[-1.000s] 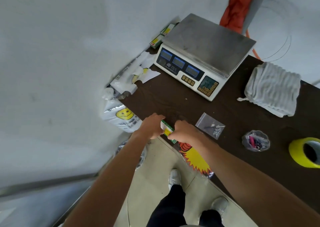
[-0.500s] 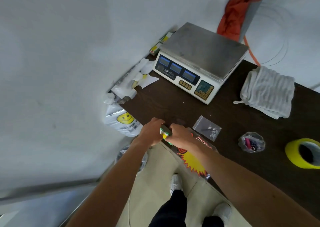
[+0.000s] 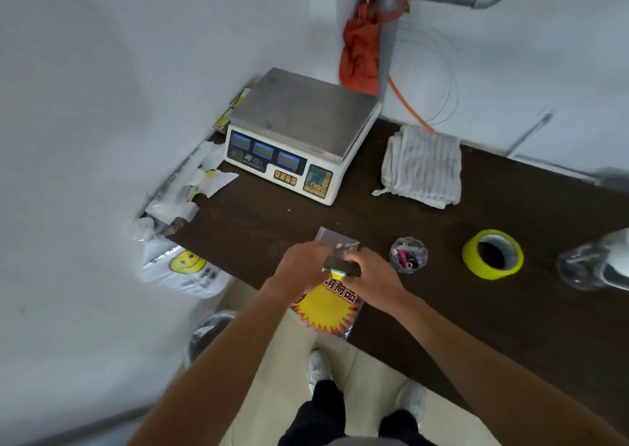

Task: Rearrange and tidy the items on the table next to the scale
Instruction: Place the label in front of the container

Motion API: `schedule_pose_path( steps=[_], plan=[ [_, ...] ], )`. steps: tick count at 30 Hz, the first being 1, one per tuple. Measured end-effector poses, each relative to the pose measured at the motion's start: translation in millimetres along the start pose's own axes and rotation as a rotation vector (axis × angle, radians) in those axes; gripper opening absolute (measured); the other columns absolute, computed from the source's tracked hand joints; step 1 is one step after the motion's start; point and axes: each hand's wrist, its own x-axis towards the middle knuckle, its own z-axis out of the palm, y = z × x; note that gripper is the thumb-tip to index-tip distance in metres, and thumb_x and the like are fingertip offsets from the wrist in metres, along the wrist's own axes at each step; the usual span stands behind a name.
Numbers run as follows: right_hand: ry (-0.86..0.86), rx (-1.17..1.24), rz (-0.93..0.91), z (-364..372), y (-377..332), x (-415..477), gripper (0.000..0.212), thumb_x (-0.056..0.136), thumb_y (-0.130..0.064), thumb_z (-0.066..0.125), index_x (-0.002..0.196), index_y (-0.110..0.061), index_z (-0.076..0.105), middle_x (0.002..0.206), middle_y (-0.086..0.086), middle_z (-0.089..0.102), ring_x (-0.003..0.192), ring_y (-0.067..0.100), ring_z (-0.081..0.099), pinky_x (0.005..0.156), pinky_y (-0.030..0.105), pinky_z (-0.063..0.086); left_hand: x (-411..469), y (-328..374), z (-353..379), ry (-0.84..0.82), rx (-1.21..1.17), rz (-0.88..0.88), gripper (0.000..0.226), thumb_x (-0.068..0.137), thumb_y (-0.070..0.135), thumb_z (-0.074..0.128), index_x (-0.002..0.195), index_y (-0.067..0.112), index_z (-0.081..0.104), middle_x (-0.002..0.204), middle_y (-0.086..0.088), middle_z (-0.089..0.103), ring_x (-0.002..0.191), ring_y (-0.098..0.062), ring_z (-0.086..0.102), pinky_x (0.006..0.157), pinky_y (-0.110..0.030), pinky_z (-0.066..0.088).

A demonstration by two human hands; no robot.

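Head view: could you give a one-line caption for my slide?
Left hand and right hand hold a small box at the table edge, before the scale.

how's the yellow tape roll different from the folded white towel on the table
The yellow tape roll is a bright ring with an open core; the folded white towel is a pale, ribbed, soft rectangle. The tape roll looks smaller; the towel covers more surface. The tape roll sits nearer the front edge; the towel lies farther back, just right of the scale. Both rest on the dark table, apart from each other.
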Motion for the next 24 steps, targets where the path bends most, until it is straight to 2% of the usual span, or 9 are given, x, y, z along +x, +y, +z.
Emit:
schedule_pose_path(
  steps=[2, 7, 14, 18, 24],
  plan=[
    [0.035, -0.026, 0.03, -10.0, 18.8, -18.2, 0.033, 0.085, -0.027, 0.067, 0.117, -0.026, 0.062, 0.106, -0.008, 0.055, 0.103, 0.012, 0.055, 0.083, 0.028, 0.044, 6.5, 22.0, 6.9, -0.001, -0.043, 0.056, 0.03, 0.087, 0.031, 0.069, 0.113, 0.017, 0.064, 0.109, -0.005, 0.066, 0.102, -0.026, 0.064, 0.084, -0.036, 0.047],
    [0.081, -0.081, 0.121, -28.9, 69.7, -63.9, 0.037, 0.085, -0.031, 0.069, 0.121, -0.025, 0.061, 0.118, -0.005, 0.056, 0.111, 0.014, 0.053, 0.091, 0.029, 0.043, 11.2, 82.1, 29.7, -0.034, -0.036, 0.196, 0.025, 0.087, 0.031, 0.071, 0.105, 0.018, 0.06, 0.105, -0.002, 0.058, 0.097, -0.024, 0.061, 0.082, -0.038, 0.048],
    [0.17, -0.091, 0.203, -34.7, 125.0, -119.9, 0.023, 0.082, -0.028, 0.071, 0.104, -0.022, 0.066, 0.102, -0.001, 0.055, 0.101, 0.022, 0.056, 0.08, 0.034, 0.046, 6.5, 150.0, 68.9, -0.018, 0.033, 0.279, 0.029, 0.092, 0.035, 0.064, 0.116, 0.019, 0.057, 0.112, -0.002, 0.056, 0.098, -0.025, 0.062, 0.079, -0.037, 0.049],
    [0.213, -0.137, 0.21, -40.7, 143.1, -134.7, 0.027, 0.084, -0.032, 0.07, 0.108, -0.021, 0.066, 0.106, 0.001, 0.056, 0.102, 0.022, 0.054, 0.077, 0.034, 0.045, 10.3, 170.7, 80.2, -0.001, 0.069, 0.308, 0.031, 0.092, 0.036, 0.065, 0.117, 0.02, 0.055, 0.113, -0.002, 0.054, 0.098, -0.021, 0.061, 0.079, -0.034, 0.051],
    [0.13, -0.188, 0.254, -36.6, 158.1, -146.6, 0.037, 0.087, -0.037, 0.066, 0.12, -0.023, 0.058, 0.115, 0.004, 0.049, 0.107, 0.024, 0.053, 0.08, 0.04, 0.053, 9.7, 173.4, 94.6, -0.089, 0.186, 0.271, 0.039, 0.097, 0.041, 0.056, 0.129, 0.02, 0.049, 0.117, -0.007, 0.056, 0.1, -0.026, 0.064, 0.079, -0.037, 0.053]
  ],
)
